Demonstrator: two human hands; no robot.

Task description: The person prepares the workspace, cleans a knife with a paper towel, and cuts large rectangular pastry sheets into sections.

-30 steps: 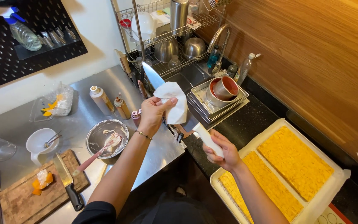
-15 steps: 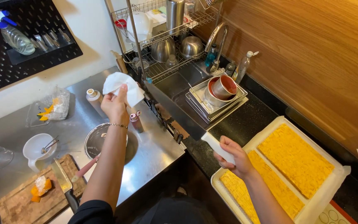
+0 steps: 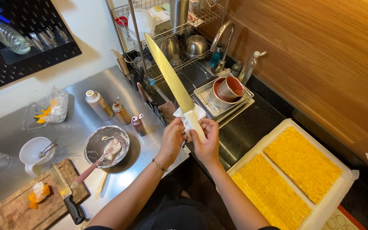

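Far left: wooden cutting board [image 3: 18,204] with a dark-handled knife [image 3: 67,194], then a steel bowl [image 3: 106,146] with a pink spatula. At centre, left hand [image 3: 172,138] now back from over the counter, pinching a white cloth [image 3: 188,117] at the base of a long knife [image 3: 173,85]. Right hand [image 3: 207,138] closed around the pale handle, blade now raised upright toward the dish rack. Farther right, unchanged: lined tray [image 3: 350,179] of yellow sheet cake.
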